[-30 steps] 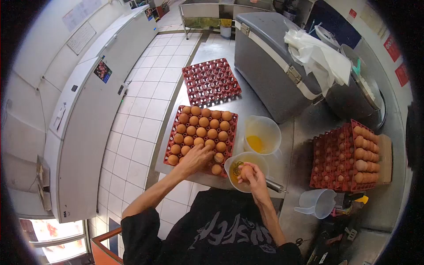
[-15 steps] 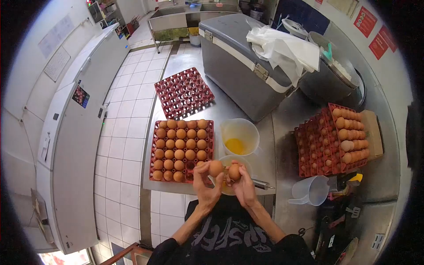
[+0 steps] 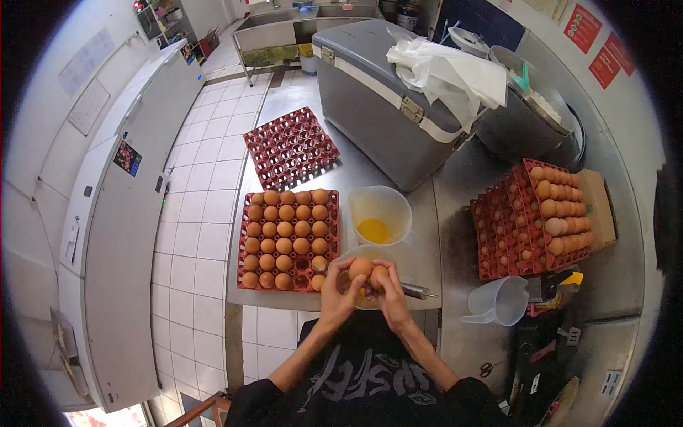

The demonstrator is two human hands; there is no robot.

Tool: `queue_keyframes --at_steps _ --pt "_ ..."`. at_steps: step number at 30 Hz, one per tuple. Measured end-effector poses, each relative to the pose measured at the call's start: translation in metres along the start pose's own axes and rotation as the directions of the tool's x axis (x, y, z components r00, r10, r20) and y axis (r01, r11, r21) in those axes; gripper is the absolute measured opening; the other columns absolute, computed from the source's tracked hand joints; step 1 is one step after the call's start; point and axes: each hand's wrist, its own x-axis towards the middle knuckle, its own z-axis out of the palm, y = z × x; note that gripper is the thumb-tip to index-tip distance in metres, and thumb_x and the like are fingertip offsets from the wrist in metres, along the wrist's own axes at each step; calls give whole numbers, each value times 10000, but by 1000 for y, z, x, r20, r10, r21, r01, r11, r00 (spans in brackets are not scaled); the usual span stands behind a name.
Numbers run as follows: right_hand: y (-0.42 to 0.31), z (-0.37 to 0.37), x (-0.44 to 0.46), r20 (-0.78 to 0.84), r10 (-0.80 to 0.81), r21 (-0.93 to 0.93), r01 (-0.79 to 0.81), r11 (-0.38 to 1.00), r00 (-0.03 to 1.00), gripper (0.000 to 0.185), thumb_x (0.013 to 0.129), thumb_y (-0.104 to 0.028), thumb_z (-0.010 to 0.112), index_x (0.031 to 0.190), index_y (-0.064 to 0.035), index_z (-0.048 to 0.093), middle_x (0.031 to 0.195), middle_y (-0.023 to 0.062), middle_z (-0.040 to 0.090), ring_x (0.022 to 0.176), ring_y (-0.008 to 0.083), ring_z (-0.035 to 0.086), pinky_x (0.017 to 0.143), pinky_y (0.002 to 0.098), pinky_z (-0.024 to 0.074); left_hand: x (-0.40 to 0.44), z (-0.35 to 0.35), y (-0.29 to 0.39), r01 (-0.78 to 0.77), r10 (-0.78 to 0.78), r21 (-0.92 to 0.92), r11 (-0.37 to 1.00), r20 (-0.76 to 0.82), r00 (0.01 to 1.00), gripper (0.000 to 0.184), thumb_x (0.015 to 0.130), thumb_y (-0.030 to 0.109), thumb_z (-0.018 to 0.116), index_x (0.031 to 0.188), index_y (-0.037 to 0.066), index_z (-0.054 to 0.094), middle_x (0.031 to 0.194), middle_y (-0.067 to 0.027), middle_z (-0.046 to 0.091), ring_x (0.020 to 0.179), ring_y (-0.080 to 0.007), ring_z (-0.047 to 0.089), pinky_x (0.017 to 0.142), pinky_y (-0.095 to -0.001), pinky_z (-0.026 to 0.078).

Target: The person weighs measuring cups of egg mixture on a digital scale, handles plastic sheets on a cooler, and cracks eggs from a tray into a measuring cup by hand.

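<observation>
My left hand (image 3: 339, 293) is closed around a brown egg (image 3: 361, 267), and my right hand (image 3: 390, 293) grips another brown egg (image 3: 379, 275) right beside it. Whether they are whole or pieces of shell, I cannot tell. Both hands are over a translucent container (image 3: 388, 257), which they partly hide; a metal handle (image 3: 417, 291) sticks out to its right. Just behind stands a translucent jug (image 3: 400, 210) with yellow liquid egg (image 3: 373, 230) in it. Left of my hands, a red egg tray (image 3: 242, 274) holds many brown eggs and has an unfilled cup near its front right.
A red tray without eggs (image 3: 292, 148) lies farther back, beside a big grey cooler (image 3: 377, 107) topped with white plastic bags (image 3: 448, 71). Stacked egg trays (image 3: 498, 228) stand at right, with a clear jug (image 3: 498, 300) and scissors (image 3: 486, 369) nearer me.
My two hands have come closer together, and the egg in my left hand has moved right, now against the other. The whole view has shifted slightly.
</observation>
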Motion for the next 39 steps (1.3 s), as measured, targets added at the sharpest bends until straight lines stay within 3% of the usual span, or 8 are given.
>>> queue_keyframes --at_steps 2,5,12,18,27,30,32,39 --pt "-11 -7 -1 86 -36 -575 79 814 996 367 993 -182 532 1325 -37 477 1244 149 561 1161 288 562 1037 382 432 3 -11 12 64 -59 -57 996 84 995 422 975 108 642 1340 -4 460 1194 -129 623 1110 -190 617 931 -321 508" --pt "-43 10 -9 240 -197 -797 309 519 951 443 932 -132 622 1348 -28 513 1309 184 571 1209 334 569 1040 400 444 12 -27 23 181 -164 -53 982 237 957 442 980 138 643 1366 3 476 1230 -120 617 1148 -193 604 963 -324 503" --pt "-62 19 -9 275 -147 -771 309 556 950 472 904 -143 679 1352 -34 577 1274 210 629 1190 353 612 1024 409 475 27 -42 42 -82 -36 270 959 407 913 480 914 165 730 1332 17 545 1261 -103 615 1155 -203 619 987 -335 517" --pt "-58 17 -9 187 -88 -696 195 691 978 479 902 -183 718 1339 -29 595 1246 187 663 1146 262 641 980 371 508 30 -44 60 -26 -117 355 935 374 920 443 869 155 774 1271 36 632 1138 -96 688 892 -159 677 784 -296 561" --pt "-49 18 -18 105 -193 -697 210 686 976 436 870 -119 728 1287 -26 640 1191 172 684 1100 236 654 963 353 516 35 -44 59 -190 48 260 947 472 880 439 839 53 743 1267 46 643 1208 -79 688 973 -150 673 694 -277 566" --pt "-47 14 -18 148 -363 -732 349 585 920 453 837 -60 716 1286 -54 649 1151 165 680 1051 271 675 919 353 536 40 -46 70 -258 71 292 921 526 848 451 828 37 736 1269 70 647 1301 -87 657 1052 -192 671 771 -320 571" --pt "-55 13 -19 254 -484 -833 444 331 837 491 808 -26 715 1290 -91 653 1134 147 653 997 299 686 859 362 560 43 -47 73 -353 138 309 883 548 825 449 824 26 728 1263 81 650 1326 -88 643 1080 -219 664 829 -342 556" --pt "-67 11 -15 384 -523 -849 514 124 761 562 790 -3 721 1328 -139 631 1170 121 624 962 283 690 783 382 585 44 -44 72 -421 208 291 859 553 807 456 801 -12 717 1240 91 648 1349 -95 627 1152 -283 636 966 -395 501"
